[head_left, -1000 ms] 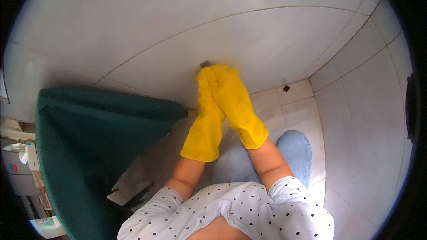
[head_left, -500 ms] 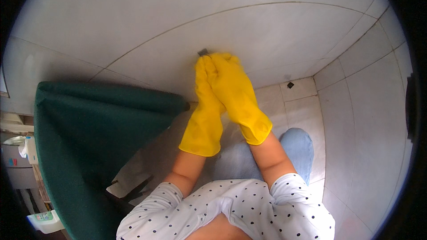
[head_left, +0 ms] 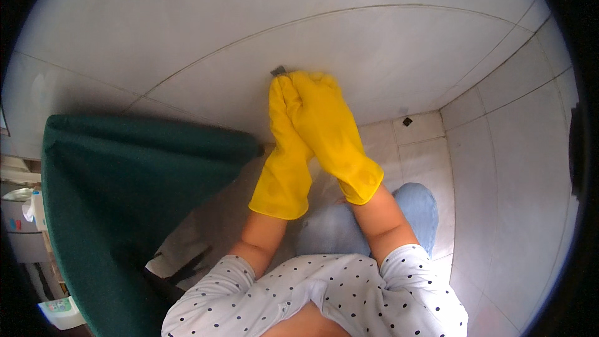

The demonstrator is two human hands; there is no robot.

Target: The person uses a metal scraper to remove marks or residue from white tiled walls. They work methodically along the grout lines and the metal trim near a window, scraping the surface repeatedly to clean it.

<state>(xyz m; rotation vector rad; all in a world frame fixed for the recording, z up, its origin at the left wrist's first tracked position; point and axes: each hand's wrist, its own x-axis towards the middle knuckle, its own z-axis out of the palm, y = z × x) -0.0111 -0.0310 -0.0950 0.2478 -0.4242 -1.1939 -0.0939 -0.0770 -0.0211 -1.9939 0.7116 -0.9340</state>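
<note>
Both my hands wear yellow rubber gloves and press together in front of the pale tiled wall (head_left: 387, 50). My left hand (head_left: 282, 115) is closed, its fingers lying along the other glove. A small dark grey, flat-looking piece (head_left: 278, 71) pokes out past the fingertips against the wall; its kind cannot be made out. Beside and partly over the left, my right hand (head_left: 317, 109) is also closed, fingers curled toward the wall. What lies between the palms is hidden by the gloves.
Dark green fabric (head_left: 125, 187) drapes over something at my left, close to the left glove. On the floor near the right corner sits a small black square (head_left: 407, 122). A side wall (head_left: 505, 150) rises at right. A white container (head_left: 62, 313) shows at lower left.
Both gloved hands and the dark grey piece have shifted slightly left and up along the wall. The hands stay pressed together.
</note>
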